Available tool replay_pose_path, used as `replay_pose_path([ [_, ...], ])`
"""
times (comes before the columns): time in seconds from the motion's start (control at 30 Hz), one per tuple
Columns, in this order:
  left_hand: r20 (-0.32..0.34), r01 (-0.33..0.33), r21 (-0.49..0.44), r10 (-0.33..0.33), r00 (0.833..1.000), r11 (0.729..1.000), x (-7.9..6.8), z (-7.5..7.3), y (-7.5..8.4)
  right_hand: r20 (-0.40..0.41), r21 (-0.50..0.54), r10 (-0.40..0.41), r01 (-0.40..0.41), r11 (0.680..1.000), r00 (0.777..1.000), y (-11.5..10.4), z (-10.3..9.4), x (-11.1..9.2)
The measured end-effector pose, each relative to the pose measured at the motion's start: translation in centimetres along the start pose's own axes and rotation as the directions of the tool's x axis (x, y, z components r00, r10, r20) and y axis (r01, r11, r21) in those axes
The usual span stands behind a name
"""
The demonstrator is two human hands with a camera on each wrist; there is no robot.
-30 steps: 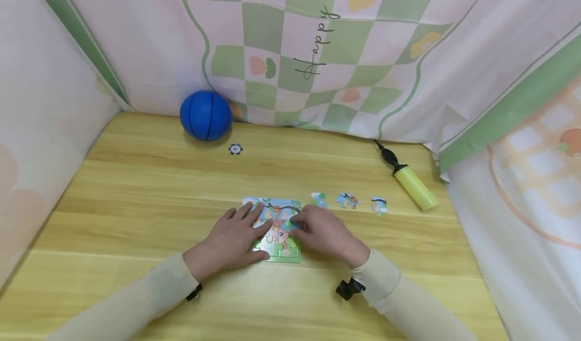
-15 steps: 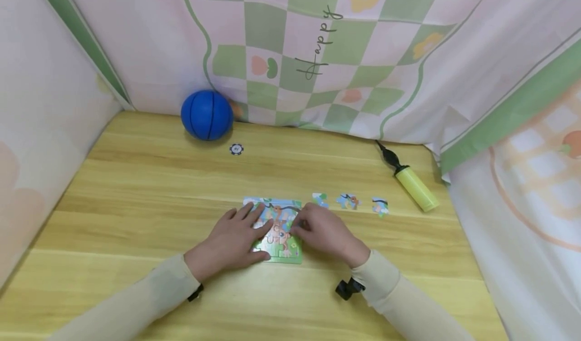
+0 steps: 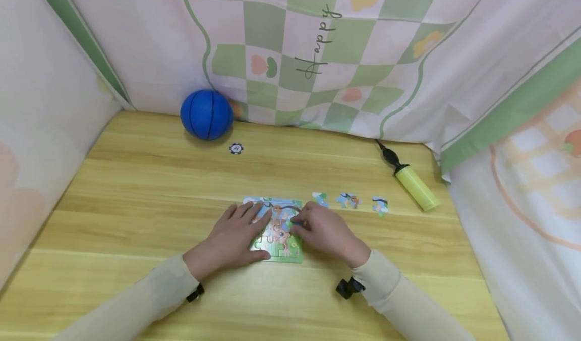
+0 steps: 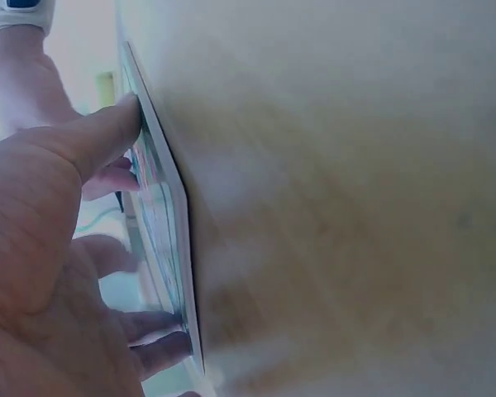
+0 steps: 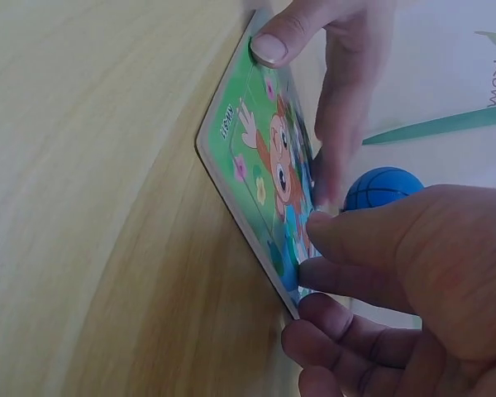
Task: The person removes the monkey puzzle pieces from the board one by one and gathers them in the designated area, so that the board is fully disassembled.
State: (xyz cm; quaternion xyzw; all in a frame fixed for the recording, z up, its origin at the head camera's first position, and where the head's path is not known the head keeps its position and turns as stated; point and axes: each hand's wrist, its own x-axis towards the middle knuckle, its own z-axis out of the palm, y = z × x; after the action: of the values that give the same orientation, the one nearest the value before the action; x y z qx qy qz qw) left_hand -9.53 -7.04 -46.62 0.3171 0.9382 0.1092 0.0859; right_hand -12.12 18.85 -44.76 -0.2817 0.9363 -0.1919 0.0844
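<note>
A jigsaw puzzle point(image 3: 277, 240) with a cartoon animal picture lies in its flat tray on the table. My left hand point(image 3: 227, 235) is spread over the puzzle's left side, fingers extended and the thumb on the lower edge, as the left wrist view also shows. At the right edge, thumb and index finger of my right hand point(image 3: 327, 232) pinch a puzzle piece, mostly hidden by the fingers, down at the picture. Beyond that hand lie three loose pieces: a green-and-blue piece point(image 3: 320, 199), a piece with a bird point(image 3: 348, 200) and a piece with a branch point(image 3: 380, 206).
A blue ball point(image 3: 206, 115) sits at the back left, with a poker chip point(image 3: 236, 149) just in front of it. On the right lies a yellow hand pump point(image 3: 415, 187) with a black nozzle. Patterned curtains point(image 3: 313, 53) hang along the table's back and sides.
My left index finger has shifted slightly upward over the puzzle, uncovering a bit more of the picture. The right hand keeps its place at the right edge; the loose pieces lie unmoved.
</note>
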Motion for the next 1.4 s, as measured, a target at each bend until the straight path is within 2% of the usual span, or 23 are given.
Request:
replay_pose_path([
  [0.13, 0.000, 0.013, 0.015, -0.013, 1.000, 1.000, 0.1, 0.5, -0.1, -0.003, 0.009, -0.016, 0.016, 1.000, 1.000, 0.0, -0.1, 0.0],
  [0.27, 0.027, 0.025, 0.013, -0.026, 0.999, 1.000, 0.4, 1.0, -0.1, 0.005, 0.010, -0.015, 0.015, 1.000, 1.000, 0.0, -0.1, -0.1],
  [0.5, 0.059, 0.062, -0.043, -0.060, 0.997, 0.997, 0.8, 1.1, 0.3, 0.016, 0.007, -0.009, 0.008, 1.000, 1.000, -0.1, -0.2, -0.1],
  [0.7, 0.069, 0.079, -0.005, -0.078, 0.995, 0.997, 1.1, 1.4, 0.3, 0.010, 0.015, -0.033, 0.033, 0.999, 0.999, -0.2, -0.2, -0.1],
  [0.83, 0.068, 0.080, 0.005, -0.080, 0.994, 0.997, 1.1, 1.2, 0.5, 0.001, 0.021, -0.010, 0.010, 1.000, 1.000, -0.2, -0.1, -0.1],
  [0.97, 0.065, 0.079, 0.031, -0.081, 0.995, 0.996, 1.1, 1.0, 0.6, 0.000, 0.058, 0.037, -0.037, 0.998, 0.999, -0.1, 0.0, 0.2],
  [1.2, 0.073, 0.090, 0.045, -0.093, 0.993, 0.995, 1.1, 0.8, 0.7, -0.003, 0.099, 0.073, -0.072, 0.992, 0.997, 0.0, 0.1, 0.6],
  [1.4, 0.088, 0.096, 0.064, -0.102, 0.991, 0.993, 1.1, 0.7, 0.7, 0.031, 0.244, 0.117, -0.121, 0.962, 0.993, 0.2, 0.1, 0.9],
])
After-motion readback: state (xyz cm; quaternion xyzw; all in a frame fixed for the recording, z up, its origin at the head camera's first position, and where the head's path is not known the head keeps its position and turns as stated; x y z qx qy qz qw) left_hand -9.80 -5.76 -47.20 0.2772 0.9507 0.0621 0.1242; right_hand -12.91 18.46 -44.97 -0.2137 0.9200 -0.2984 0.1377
